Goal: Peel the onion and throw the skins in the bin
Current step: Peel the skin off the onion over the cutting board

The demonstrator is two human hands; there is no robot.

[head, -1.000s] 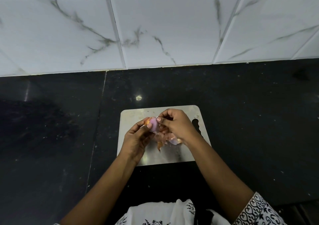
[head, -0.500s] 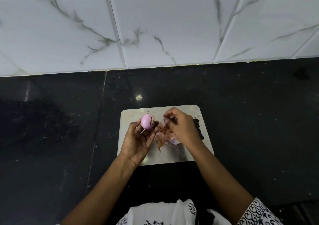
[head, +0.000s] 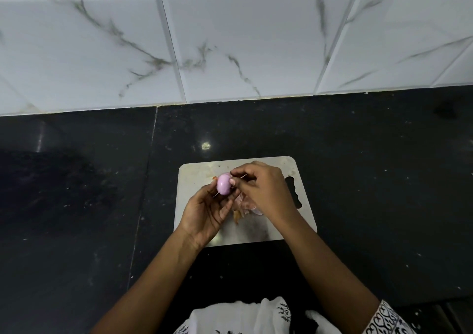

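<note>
A small, smooth purple onion [head: 223,184] is held above the steel cutting board [head: 197,177] by my left hand [head: 207,212], whose fingers curl round its lower side. My right hand [head: 263,190] has come in from the right, and its thumb and forefinger pinch at the onion's top right edge. A heap of pale pink and brown onion skins [head: 243,209] lies on the board, partly hidden under my right hand. No bin is in view.
The board lies on a black stone counter [head: 371,180] that runs to a white marble-tiled wall [head: 243,46] at the back. A seam crosses the counter left of the board. My white patterned clothing [head: 245,315] shows at the bottom edge.
My right hand left the skin heap and returned to the onion, pinching at its top. My left hand turned the onion so more of its bare purple surface shows.
</note>
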